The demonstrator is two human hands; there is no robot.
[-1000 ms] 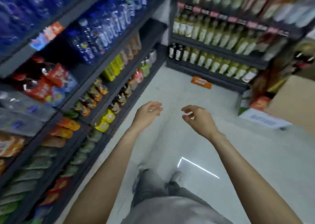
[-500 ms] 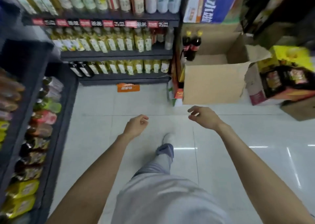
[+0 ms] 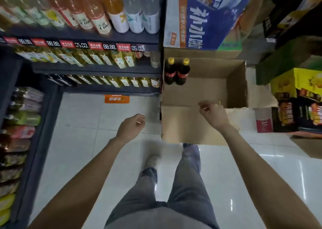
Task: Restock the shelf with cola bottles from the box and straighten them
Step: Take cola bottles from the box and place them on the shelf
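Note:
An open cardboard box [image 3: 193,124] stands on the floor ahead and to the right. Two dark cola bottles [image 3: 176,72] with yellow caps and red labels stand upright in its far left corner; the remaining floor of the box is bare. My right hand [image 3: 213,114] hovers over the box's near wall, fingers loosely curled, holding nothing. My left hand [image 3: 131,127] hangs over the floor left of the box, also loosely curled and empty. A dark shelf unit [image 3: 97,70] with rows of drink bottles stands ahead, left of the box.
A second shelf unit [image 3: 19,134] of bottles runs along the left. A blue carton [image 3: 205,17] sits above the box. Yellow, green and dark cartons [image 3: 296,96] are stacked at the right. An orange sign [image 3: 116,99] lies on the white tiled floor.
My view has swung right from the left shelves and come closer to the box. Both hands stay empty; the right one now reaches over the box's near edge.

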